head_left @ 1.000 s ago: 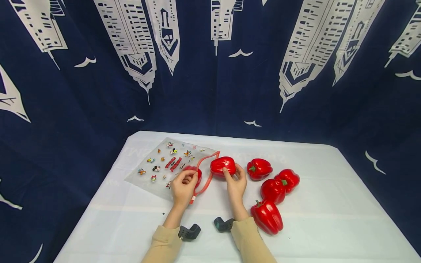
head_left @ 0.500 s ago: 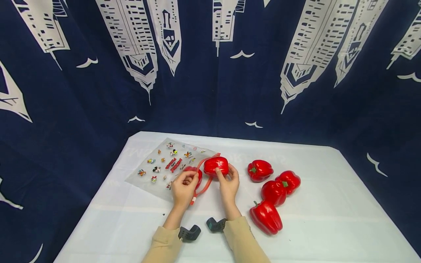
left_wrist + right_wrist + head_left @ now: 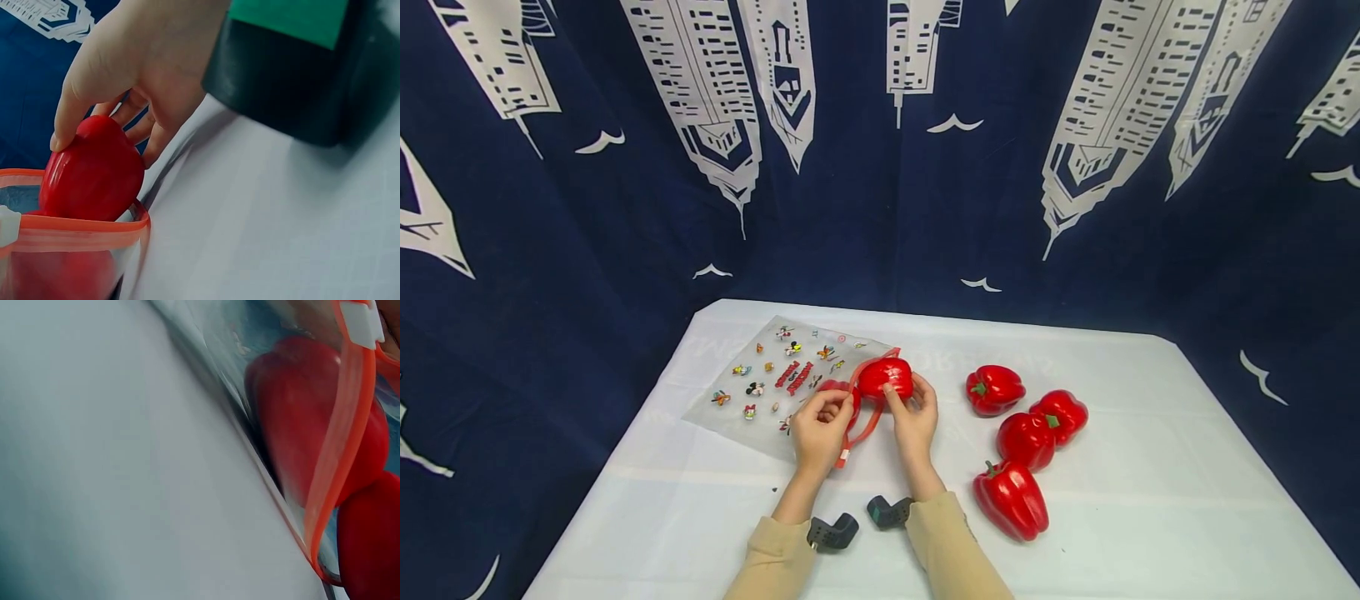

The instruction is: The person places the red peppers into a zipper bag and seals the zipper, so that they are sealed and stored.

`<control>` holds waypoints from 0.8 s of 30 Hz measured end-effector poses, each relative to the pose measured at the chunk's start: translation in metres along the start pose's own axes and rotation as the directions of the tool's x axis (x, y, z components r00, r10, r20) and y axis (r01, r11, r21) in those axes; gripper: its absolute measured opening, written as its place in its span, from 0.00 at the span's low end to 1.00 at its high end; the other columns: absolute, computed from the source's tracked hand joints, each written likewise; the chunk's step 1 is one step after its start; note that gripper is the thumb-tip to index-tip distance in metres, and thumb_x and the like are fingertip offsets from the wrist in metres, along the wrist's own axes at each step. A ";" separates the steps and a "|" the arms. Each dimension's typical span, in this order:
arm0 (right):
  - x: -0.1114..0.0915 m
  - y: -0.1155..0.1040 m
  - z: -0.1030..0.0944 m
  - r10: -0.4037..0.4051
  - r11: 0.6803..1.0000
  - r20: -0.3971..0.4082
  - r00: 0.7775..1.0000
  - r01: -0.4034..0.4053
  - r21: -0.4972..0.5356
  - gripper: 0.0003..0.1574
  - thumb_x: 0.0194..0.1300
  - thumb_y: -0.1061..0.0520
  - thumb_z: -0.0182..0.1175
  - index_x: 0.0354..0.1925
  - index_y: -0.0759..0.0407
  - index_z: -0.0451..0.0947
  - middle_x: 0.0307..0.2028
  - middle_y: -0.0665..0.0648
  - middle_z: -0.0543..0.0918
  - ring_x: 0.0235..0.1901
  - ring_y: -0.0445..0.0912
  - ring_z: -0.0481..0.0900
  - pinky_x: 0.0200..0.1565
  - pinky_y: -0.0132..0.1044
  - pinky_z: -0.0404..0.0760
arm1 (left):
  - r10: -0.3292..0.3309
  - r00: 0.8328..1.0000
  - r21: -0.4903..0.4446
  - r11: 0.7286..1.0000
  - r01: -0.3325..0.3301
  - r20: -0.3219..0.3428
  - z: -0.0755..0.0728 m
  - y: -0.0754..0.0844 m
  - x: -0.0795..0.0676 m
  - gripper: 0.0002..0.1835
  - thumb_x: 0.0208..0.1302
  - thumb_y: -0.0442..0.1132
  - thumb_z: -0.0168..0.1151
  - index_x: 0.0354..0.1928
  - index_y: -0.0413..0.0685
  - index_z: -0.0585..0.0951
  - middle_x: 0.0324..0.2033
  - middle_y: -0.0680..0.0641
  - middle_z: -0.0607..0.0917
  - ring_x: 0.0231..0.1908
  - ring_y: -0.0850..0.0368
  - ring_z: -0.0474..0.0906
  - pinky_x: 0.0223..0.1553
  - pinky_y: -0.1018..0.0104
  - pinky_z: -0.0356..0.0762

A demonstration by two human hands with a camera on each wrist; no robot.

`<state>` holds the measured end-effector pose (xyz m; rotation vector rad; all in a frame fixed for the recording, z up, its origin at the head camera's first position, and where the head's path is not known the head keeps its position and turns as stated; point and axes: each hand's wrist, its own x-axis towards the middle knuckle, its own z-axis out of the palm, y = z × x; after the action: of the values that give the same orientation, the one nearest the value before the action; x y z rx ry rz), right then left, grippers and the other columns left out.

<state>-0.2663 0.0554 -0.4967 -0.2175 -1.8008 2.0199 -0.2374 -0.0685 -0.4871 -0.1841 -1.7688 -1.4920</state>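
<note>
A clear zip bag [image 3: 722,408] with cartoon prints and an orange rim lies on the table, its mouth spread apart. My left hand [image 3: 820,429] pinches the near-side orange rim [image 3: 344,425]. One red bell pepper [image 3: 294,419] is inside the bag, just behind the rim, partly covered by my left hand in the head view. With thumb and fingers, my right hand [image 3: 917,421] grips a second red bell pepper [image 3: 886,379] at the bag's mouth. In the left wrist view that held pepper [image 3: 94,175] is partly below the rim's upper edge, with the fingers [image 3: 72,112] above it.
Several red bell peppers lie to the right: one at the back [image 3: 995,390], two touching each other, and one near the front [image 3: 1011,500]. A white cloth [image 3: 1150,500] covers the table. A navy printed curtain [image 3: 850,233] hangs behind it.
My right hand has moved left with its bell pepper, from beside the bag's mouth to within the rim. My left hand has kept its place on the rim.
</note>
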 end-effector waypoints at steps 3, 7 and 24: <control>0.002 0.000 -0.002 0.005 1.000 0.029 1.000 -0.005 -0.023 0.32 0.57 0.58 0.67 0.57 0.64 0.69 0.55 0.62 0.72 0.55 0.56 0.69 0.56 0.50 0.70 | -0.008 1.000 -0.002 1.000 0.008 0.006 0.000 0.001 0.000 0.03 0.50 0.28 0.69 0.28 0.38 0.84 0.18 0.48 0.79 0.19 0.60 0.71 0.21 0.78 0.69; 0.004 0.000 -0.006 0.006 0.999 0.058 0.998 -0.003 -0.050 0.30 0.58 0.59 0.65 0.57 0.64 0.70 0.55 0.62 0.73 0.55 0.56 0.70 0.56 0.50 0.71 | -0.010 1.000 0.001 1.000 0.010 0.006 -0.001 0.000 0.000 0.03 0.50 0.28 0.68 0.28 0.42 0.84 0.18 0.51 0.79 0.19 0.62 0.71 0.22 0.78 0.70; 0.008 -0.001 -0.008 -0.018 0.997 0.186 0.982 0.032 -0.069 0.27 0.59 0.58 0.64 0.57 0.63 0.73 0.55 0.63 0.76 0.55 0.56 0.71 0.54 0.51 0.72 | 0.028 1.000 0.025 0.999 -0.029 0.013 -0.002 0.027 0.006 0.04 0.46 0.19 0.65 0.25 0.32 0.82 0.15 0.43 0.77 0.17 0.54 0.70 0.20 0.77 0.67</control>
<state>-0.2707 0.0661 -0.4959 -0.0280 -1.9801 2.0168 -0.2249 -0.0644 -0.4629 -0.2058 -1.7875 -1.4505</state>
